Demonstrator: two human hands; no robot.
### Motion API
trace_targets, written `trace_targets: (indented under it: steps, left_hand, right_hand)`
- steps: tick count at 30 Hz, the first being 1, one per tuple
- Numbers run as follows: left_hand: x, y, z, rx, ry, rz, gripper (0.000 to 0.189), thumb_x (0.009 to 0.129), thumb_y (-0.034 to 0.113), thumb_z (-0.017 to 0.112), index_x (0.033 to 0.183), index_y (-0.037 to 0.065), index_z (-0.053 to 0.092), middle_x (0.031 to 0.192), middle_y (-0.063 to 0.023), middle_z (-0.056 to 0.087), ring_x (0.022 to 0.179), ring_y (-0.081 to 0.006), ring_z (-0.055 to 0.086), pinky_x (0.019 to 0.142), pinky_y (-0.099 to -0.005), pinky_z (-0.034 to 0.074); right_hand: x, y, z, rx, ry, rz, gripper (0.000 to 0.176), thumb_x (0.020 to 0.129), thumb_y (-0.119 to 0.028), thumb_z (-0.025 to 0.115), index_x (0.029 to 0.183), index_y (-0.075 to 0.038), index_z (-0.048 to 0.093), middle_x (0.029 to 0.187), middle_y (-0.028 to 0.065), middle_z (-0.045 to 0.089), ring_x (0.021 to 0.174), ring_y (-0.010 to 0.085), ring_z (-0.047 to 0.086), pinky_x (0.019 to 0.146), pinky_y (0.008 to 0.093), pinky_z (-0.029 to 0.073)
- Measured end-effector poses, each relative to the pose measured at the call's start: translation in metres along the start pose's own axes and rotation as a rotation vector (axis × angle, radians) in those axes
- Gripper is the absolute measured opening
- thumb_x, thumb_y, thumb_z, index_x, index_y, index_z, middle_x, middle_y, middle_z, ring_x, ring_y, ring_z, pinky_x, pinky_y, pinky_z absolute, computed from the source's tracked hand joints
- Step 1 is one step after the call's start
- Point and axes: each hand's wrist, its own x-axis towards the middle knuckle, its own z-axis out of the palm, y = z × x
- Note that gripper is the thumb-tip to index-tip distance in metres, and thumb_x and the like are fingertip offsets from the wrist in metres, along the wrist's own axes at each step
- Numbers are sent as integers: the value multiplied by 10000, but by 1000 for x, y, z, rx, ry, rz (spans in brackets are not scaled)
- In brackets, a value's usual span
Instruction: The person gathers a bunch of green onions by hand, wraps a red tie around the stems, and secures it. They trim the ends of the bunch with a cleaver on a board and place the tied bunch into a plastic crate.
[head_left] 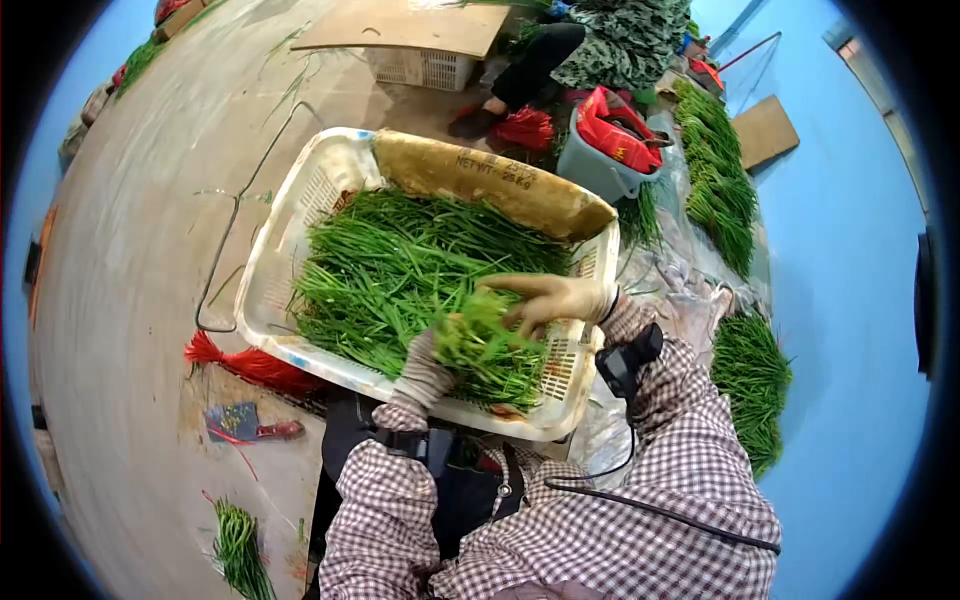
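Here, I am watching the left hand [425,368] clamping a small bunch of thin green stalks [478,338] over the near corner of the white slotted plastic crate [275,270], while the right hand [555,298] is lying curled on the bunch's top, fingertips hiding in leaves, grip impossible to tell.

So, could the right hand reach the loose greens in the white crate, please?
Probably yes: the right hand is right above the open crate, with nothing between it and the greens, though its fingers touch the bunch the left hand holds.
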Motion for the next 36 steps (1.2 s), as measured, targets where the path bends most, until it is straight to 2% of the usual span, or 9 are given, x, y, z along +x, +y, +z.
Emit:
trace_targets:
  steps: [3,6,10,14,20,23,26,34,36]
  left_hand:
    - [-11,-11,-22,980,237,255,644,782,507,594,1280,127,444,1239,-26,526,1126,-222,492,958,-359,387]
    - [-8,11,-37,671,-14,-240,662,804,529,545,1320,138,404,1332,-57,446,1252,-254,369,1057,-394,269]
    - [-9,-3,-30,665,4,-169,693,779,545,566,1313,132,412,1338,-55,437,1259,-258,357,1062,-391,259]
    - [-8,12,-33,587,47,-109,699,776,554,555,1317,139,403,1359,-52,408,1272,-255,332,1074,-404,234]
    - [3,21,-28,995,-105,-213,649,768,556,537,1286,175,444,1316,-41,449,1213,-250,403,1034,-419,292]
    - [5,20,-21,464,71,-134,757,734,556,554,1330,122,379,1349,-94,408,1247,-301,352,1057,-430,253]
    - [9,39,-17,1105,-343,-228,696,840,479,444,1394,98,264,1442,-96,264,1315,-301,237,1102,-419,161]
    - [7,38,-22,950,-304,-262,668,869,479,402,1413,128,237,1469,-71,207,1338,-299,176,1114,-411,114]
    - [8,35,-19,876,-249,-282,639,883,460,399,1412,137,242,1469,-53,212,1336,-276,188,1113,-393,124]
  right_hand:
    - [-1,21,-27,231,298,-96,519,882,-304,555,1314,-65,397,983,113,613,826,163,620,701,269,513]
    - [18,97,-58,-681,832,-185,319,842,-234,559,1127,-93,580,982,108,624,928,223,603,798,329,485]
    - [39,110,-14,-1100,819,-309,378,805,-172,551,1179,-122,528,1154,120,534,1053,309,515,900,392,414]
    - [68,127,0,-107,611,-213,472,844,-168,563,1284,-76,417,1219,124,512,1127,261,490,960,379,385]
    - [90,93,47,-298,847,-317,148,882,-131,552,956,-8,589,874,59,608,774,122,549,689,275,452]
    - [113,90,79,-34,994,-613,152,907,-121,512,1000,-4,537,829,33,555,749,104,497,690,240,425]
    - [147,103,85,188,1160,-788,170,927,-119,489,1035,-2,547,884,42,570,810,97,502,744,229,423]
    - [141,89,95,861,491,-638,606,945,-503,291,1350,-56,345,1277,102,483,1073,187,524,935,331,425]
    - [139,94,86,559,507,-608,615,949,-498,269,1373,-53,299,1328,109,432,1145,196,465,953,352,404]
